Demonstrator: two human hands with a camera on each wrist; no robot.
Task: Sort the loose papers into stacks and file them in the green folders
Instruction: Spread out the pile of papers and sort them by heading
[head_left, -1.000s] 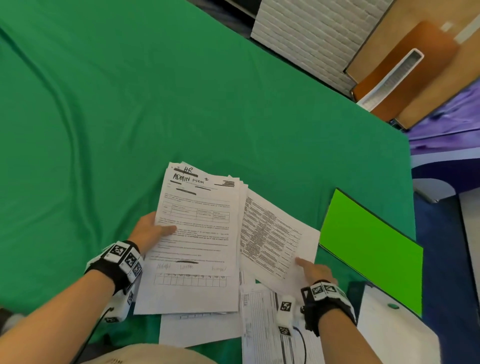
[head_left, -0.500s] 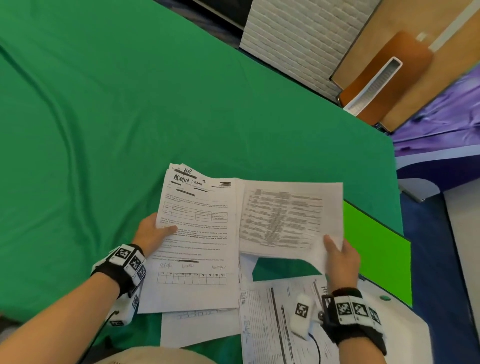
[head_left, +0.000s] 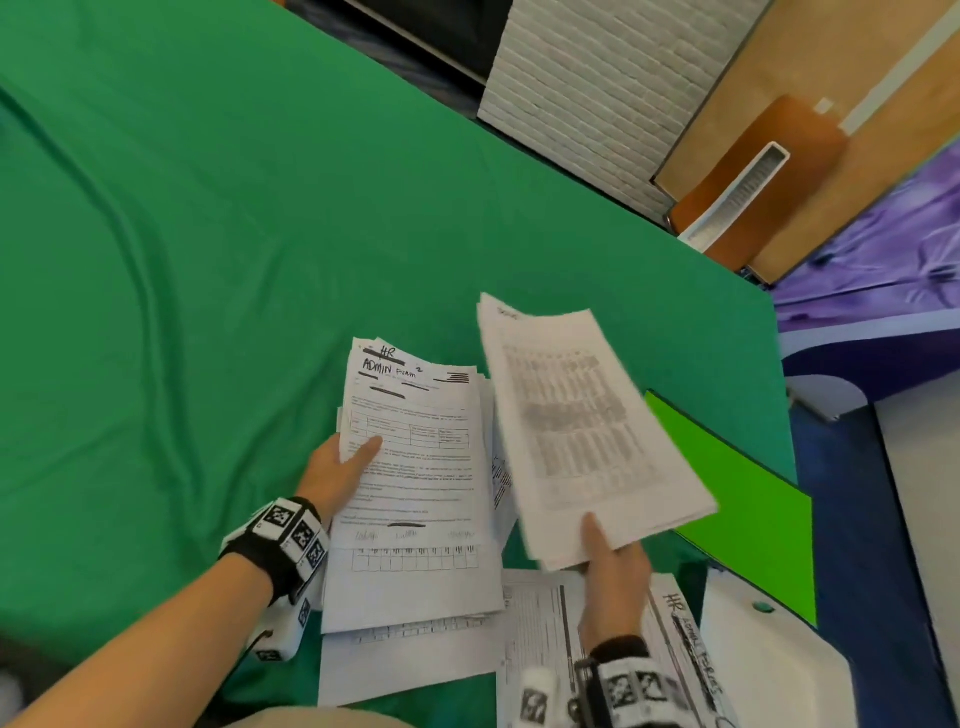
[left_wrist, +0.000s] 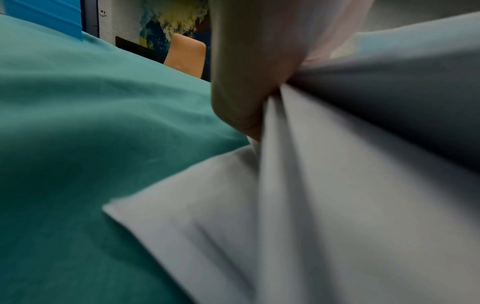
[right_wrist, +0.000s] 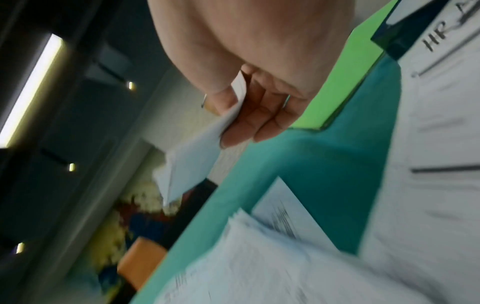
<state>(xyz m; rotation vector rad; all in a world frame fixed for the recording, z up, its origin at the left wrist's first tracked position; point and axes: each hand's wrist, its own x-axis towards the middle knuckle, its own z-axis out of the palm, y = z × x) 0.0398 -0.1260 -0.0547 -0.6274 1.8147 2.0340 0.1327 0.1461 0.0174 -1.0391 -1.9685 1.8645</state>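
Note:
My left hand (head_left: 343, 465) grips the left edge of a paper stack (head_left: 415, 483) headed "HR ADMIN FORM", thumb on top; in the left wrist view the fingers (left_wrist: 249, 67) pinch the fanned sheets (left_wrist: 337, 185). My right hand (head_left: 610, 566) pinches the near edge of a few printed table sheets (head_left: 576, 426), lifted above the table; the right wrist view shows the thumb and fingers (right_wrist: 249, 115) clamping this paper (right_wrist: 192, 164). A bright green folder (head_left: 737, 499) lies flat to the right, partly under the raised sheets, its edge (right_wrist: 345, 82) behind my hand.
More loose sheets (head_left: 550, 639) lie on the green tablecloth (head_left: 208, 234) near me, one marked "HR ADMIN FORMS" (head_left: 691, 654). A white folder or sleeve (head_left: 769, 670) sits at the lower right. The table edge runs along the right; a chair (head_left: 763, 171) stands beyond it.
My right hand has lifted the table sheets off the table and swung them up toward the left-hand stack, turning them from sideways to lengthwise. The left hand stays on its stack.

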